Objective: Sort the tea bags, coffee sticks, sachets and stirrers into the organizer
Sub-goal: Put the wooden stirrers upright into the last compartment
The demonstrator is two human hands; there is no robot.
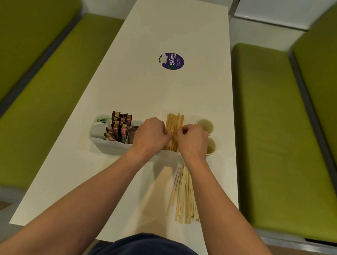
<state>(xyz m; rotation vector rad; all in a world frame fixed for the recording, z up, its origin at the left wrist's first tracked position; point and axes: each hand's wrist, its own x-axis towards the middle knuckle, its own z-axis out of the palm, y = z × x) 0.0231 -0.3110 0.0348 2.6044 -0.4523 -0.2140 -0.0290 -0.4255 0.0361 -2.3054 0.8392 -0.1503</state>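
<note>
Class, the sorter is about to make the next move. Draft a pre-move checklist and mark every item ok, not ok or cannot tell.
1. Left hand and right hand both grip the stirrer bundle: ok.
2. Stirrer bundle stands in the organizer's right end: ok.
3. Coffee sticks kept apart in their own compartment: ok.
4. No stirrers left out: not ok, loose stirrers lie on the table near the person.
5. Right hand clear of the two small cups: cannot tell.

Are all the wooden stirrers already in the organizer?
No: a pile of wooden stirrers lies on the table outside the organizer.
</note>
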